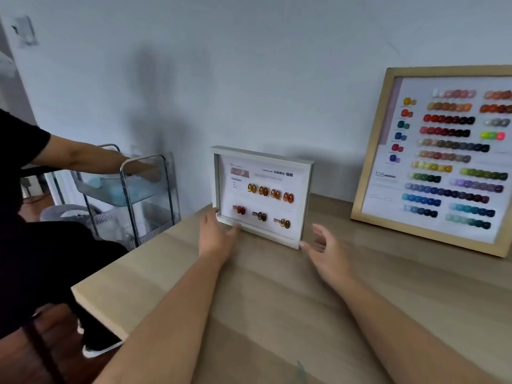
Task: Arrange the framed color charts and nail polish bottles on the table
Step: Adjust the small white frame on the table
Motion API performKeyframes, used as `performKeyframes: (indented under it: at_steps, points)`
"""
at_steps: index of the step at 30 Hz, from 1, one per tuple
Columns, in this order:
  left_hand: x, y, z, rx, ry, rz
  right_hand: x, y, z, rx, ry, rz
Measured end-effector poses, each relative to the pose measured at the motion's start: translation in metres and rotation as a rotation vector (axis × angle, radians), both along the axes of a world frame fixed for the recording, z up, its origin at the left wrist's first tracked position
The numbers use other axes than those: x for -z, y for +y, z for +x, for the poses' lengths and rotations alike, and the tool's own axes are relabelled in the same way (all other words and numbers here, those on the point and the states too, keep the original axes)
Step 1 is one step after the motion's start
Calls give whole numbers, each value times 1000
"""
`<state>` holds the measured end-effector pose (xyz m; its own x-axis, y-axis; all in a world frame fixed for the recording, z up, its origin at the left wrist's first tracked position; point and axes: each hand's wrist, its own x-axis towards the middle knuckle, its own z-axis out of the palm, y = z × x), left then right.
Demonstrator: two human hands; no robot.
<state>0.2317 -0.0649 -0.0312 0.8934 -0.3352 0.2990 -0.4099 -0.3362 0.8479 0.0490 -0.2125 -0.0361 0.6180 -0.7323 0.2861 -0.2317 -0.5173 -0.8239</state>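
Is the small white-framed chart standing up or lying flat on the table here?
Standing, tilted back. The white-framed chart rests its bottom edge on the table, face forward; left hand touches its lower left corner, right hand open beside it.

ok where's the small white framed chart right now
In the head view the small white frame stands centre on the table, leaning against the wall, left of the big wooden frame.

Nail salon: framed charts of polish-colour swatches (440, 159) on a pale wooden table (277, 300), metal-framed trolley (138, 195) left of it.
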Motion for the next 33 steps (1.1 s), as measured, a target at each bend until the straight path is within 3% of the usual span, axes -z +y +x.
performKeyframes:
  at_steps: [8, 16, 33]
  points:
    - [-9, -17, 50, -1, 115, -68, -4, -7, 15, -23, -35, -21]
    - [-4, -37, 64, -58, -14, -147, -7, -18, 23, 1, -105, -20]
    - [-7, -149, 119, 77, -16, -253, -13, -124, 88, 266, -69, -40]
